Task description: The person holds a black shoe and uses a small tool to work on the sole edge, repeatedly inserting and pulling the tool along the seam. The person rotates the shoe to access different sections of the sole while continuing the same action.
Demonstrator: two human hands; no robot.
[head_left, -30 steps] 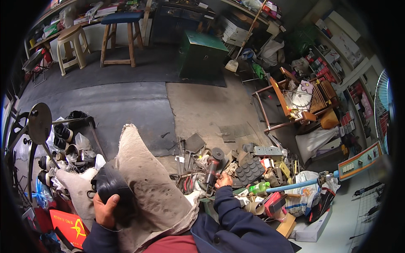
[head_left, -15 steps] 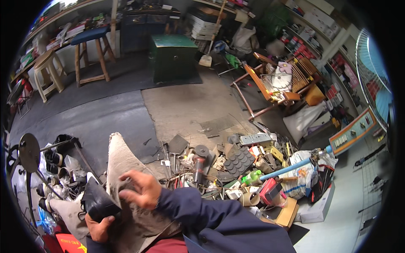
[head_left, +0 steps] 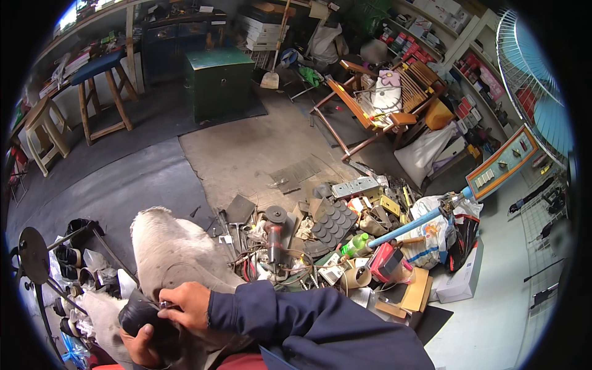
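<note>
My left hand [head_left: 142, 346] is closed round a black leather shoe [head_left: 139, 316] low over my lap, the thumb lying on its side. My right hand [head_left: 187, 304] is in a pinch at the shoe's upper edge. A small shiny bit shows between its fingertips, too little to name. Beneath both hands a worn grey-beige cloth [head_left: 172, 246] covers my lap and bulges up beyond them. Part of the shoe is hidden by my fingers.
An angle grinder [head_left: 275, 237] lies among tools, cords and sole pieces ahead. Left stands a black metal shoe stand [head_left: 33, 256] near several shoes. A blue pole [head_left: 410, 227] leads to a fan [head_left: 533, 80] at right. Farther off are a green box [head_left: 220, 86] and a wooden chair [head_left: 382, 102].
My right hand has come down from its loose, raised pose to pinch at the shoe. The cloth's pointed corner has sunk into a rounded bulge. The view has shifted slightly.
</note>
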